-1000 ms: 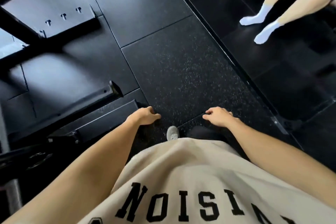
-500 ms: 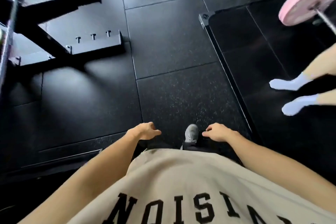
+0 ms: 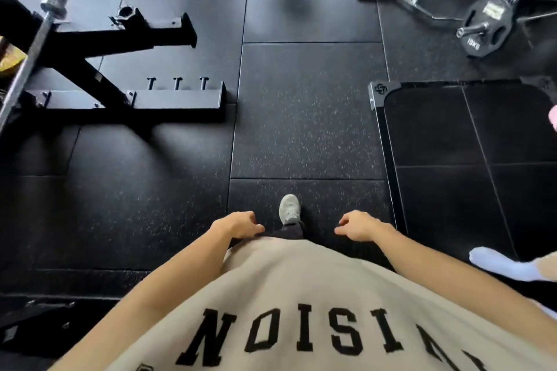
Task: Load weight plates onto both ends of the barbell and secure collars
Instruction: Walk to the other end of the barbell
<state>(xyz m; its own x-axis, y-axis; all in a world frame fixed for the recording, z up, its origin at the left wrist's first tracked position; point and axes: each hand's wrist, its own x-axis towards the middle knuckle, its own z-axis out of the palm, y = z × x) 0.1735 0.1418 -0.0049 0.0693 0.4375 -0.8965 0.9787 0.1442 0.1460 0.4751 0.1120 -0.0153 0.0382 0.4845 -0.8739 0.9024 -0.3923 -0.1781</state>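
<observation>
Fingers loosely curled and empty on both sides: left hand (image 3: 238,224) and right hand (image 3: 360,226) hang at waist level, forearms bare. The barbell (image 3: 36,39) sits racked at ten o'clock. At two o'clock a black weight plate (image 3: 485,28) reads 10KG; the shirt (image 3: 301,310) shows "NOISI".

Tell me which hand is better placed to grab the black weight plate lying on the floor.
Right hand: the black weight plate lies far ahead on its side. Left hand is nearer the rack. Both are empty.
</observation>
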